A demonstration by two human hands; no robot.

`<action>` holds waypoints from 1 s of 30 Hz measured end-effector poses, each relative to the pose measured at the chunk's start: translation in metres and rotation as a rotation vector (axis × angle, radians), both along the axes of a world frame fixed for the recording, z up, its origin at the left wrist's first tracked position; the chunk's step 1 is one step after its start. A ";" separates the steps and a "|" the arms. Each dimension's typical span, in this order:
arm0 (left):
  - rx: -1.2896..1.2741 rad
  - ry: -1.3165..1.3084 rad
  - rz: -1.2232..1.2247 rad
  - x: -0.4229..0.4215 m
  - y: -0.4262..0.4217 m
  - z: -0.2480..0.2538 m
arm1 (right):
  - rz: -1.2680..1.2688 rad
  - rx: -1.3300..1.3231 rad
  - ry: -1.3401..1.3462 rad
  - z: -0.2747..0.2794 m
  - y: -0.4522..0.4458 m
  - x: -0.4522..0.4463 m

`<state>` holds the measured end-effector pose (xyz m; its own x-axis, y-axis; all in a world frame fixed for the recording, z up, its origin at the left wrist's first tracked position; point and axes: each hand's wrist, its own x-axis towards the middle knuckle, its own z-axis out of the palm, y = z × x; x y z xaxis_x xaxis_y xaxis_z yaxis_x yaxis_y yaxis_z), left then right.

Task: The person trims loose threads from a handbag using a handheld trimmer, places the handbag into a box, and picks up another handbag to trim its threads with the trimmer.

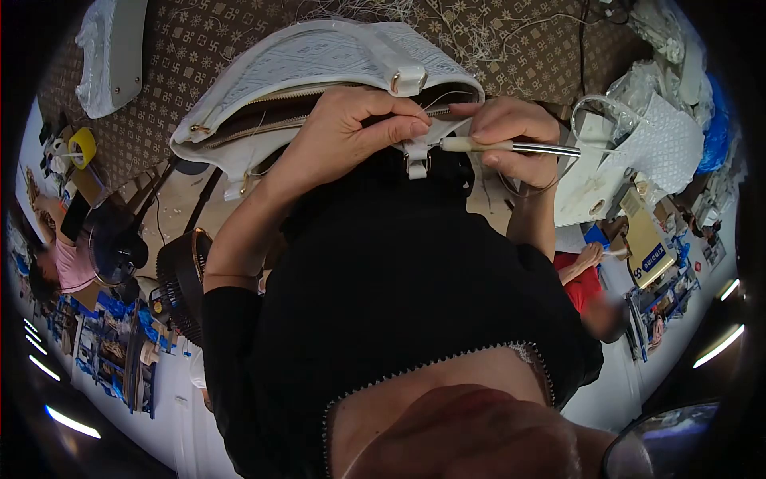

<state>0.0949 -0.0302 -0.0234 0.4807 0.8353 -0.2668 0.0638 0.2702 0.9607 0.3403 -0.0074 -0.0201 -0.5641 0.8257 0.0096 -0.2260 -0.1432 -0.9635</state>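
Note:
A white quilted handbag (343, 60) with an open zipper (263, 112) lies across the table edge in front of my body. My left hand (351, 132) is closed in a pinch on a thin thread (435, 102), just above a white strap tab with a metal buckle (416, 160). My right hand (519, 140) grips an awl-like tool (546, 149) with a cream front part and a shiny metal shaft. Its front end points left, at the tab. A loop of thread hangs under my right hand. The exact contact at the tab is too small to tell.
Loose thread scraps (479, 28) lie on the brown patterned tablecloth (191, 48). A wrapped white panel (112, 60) lies left; another white bag (666, 144) and plastic wrap stand right. A black fan (182, 279) is at my left. Other people sit on both sides.

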 end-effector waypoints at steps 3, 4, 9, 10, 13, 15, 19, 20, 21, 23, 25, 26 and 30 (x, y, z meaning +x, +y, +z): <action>-0.012 -0.012 0.032 0.000 0.000 -0.002 | 0.017 0.014 -0.036 0.002 0.000 0.002; 0.010 -0.007 0.025 0.000 0.001 -0.002 | 0.009 0.004 -0.030 0.002 0.000 0.002; -0.025 -0.026 0.033 0.000 0.002 0.001 | -0.011 -0.006 -0.028 0.000 -0.002 0.000; -0.013 -0.021 0.028 0.000 0.002 0.001 | -0.016 -0.009 -0.033 0.000 -0.002 0.000; 0.011 -0.005 0.027 0.000 0.002 0.000 | -0.005 -0.008 -0.081 0.002 -0.001 0.001; 0.025 0.008 0.033 0.000 0.002 0.000 | -0.012 -0.024 -0.082 0.002 -0.002 0.001; 0.013 0.011 0.042 0.001 0.003 0.003 | -0.034 -0.035 -0.073 0.002 -0.003 0.000; 0.017 0.017 0.040 0.000 0.003 0.003 | -0.032 -0.034 -0.071 0.002 -0.002 0.000; 0.018 0.019 0.042 0.000 0.003 0.003 | -0.018 -0.022 -0.087 0.003 -0.002 0.000; 0.000 0.008 0.041 0.000 0.003 0.002 | -0.004 -0.008 -0.101 0.003 -0.001 0.001; 0.003 0.004 0.045 0.001 0.004 0.002 | 0.009 0.002 -0.104 0.003 0.000 0.000; 0.003 -0.002 0.047 0.001 0.003 0.002 | 0.010 0.003 -0.103 0.003 0.000 0.000; -0.018 -0.012 0.049 0.001 0.003 0.001 | 0.006 0.004 -0.111 0.004 -0.001 -0.001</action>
